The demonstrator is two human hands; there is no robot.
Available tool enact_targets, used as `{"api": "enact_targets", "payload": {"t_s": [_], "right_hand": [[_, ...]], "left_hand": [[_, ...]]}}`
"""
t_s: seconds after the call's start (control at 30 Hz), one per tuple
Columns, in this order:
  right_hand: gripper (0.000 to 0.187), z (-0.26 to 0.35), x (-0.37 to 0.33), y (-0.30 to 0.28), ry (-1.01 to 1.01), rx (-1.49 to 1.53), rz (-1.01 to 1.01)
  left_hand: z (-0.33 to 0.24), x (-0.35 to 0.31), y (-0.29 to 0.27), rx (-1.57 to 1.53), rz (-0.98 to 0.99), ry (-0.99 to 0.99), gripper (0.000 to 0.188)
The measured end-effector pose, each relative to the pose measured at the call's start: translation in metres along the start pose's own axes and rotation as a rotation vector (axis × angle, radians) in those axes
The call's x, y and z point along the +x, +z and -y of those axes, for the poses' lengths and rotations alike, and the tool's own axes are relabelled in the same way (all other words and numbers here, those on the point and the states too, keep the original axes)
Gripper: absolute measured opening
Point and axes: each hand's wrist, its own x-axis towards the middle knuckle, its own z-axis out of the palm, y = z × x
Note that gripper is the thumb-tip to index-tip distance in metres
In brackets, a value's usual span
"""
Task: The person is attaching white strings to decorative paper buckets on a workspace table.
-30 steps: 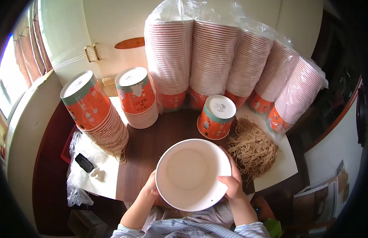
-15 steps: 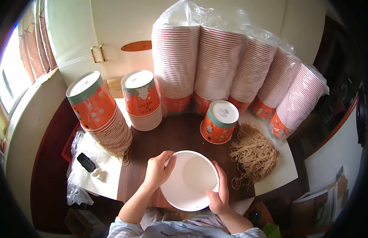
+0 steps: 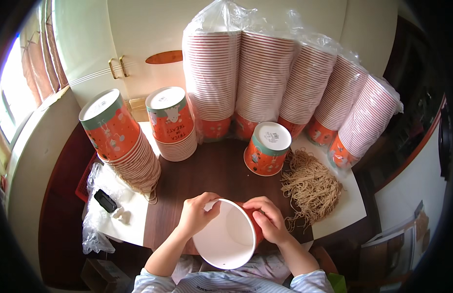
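Observation:
A paper bucket [image 3: 225, 239], white inside and orange outside, lies tilted at the near edge of the table with its mouth toward me. My left hand [image 3: 201, 214] grips its rim at the upper left, thumb inside the mouth. On the upper right, my right hand [image 3: 269, 220] has its fingers curled against the orange outer wall, with thumb and forefinger close together. Beyond the hands a single orange bucket [image 3: 264, 158] with a green band stands upside down. A tangled heap of tan cord [image 3: 310, 188] lies to its right.
Upside-down bucket stacks stand at the left [image 3: 120, 141] and centre left [image 3: 171, 122]. Several tall bucket stacks [image 3: 211, 78] in clear plastic line the back and right. A small black tray [image 3: 105, 200] sits by crumpled plastic [image 3: 95, 239]. Behind is a cabinet with brass handles [image 3: 117, 67].
The bucket has come nearer to me and turned, so more of its orange side shows at the right. My right hand has shifted from the lower right rim up to the outer wall.

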Motion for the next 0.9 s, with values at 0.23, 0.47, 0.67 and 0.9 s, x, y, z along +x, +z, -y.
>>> {"api": "enact_targets", "payload": {"t_s": [0.23,0.47,0.67,0.9], "right_hand": [[0.019,-0.009,0.019,0.004,0.064,0.027,0.066],[0.014,-0.023,0.044,0.003,0.257,0.057,0.259],[0.011,-0.036,0.051,0.001,0.172,0.077,0.330],[0.016,-0.041,0.048,0.001,0.168,0.081,0.317]], "left_hand": [[0.005,-0.001,0.005,0.019,-0.044,-0.069,0.013],[0.001,-0.006,0.013,0.138,-0.094,0.100,0.016],[0.000,-0.004,0.013,0.138,-0.059,0.133,0.017],[0.001,-0.004,0.012,0.127,-0.053,0.137,0.016]]}}
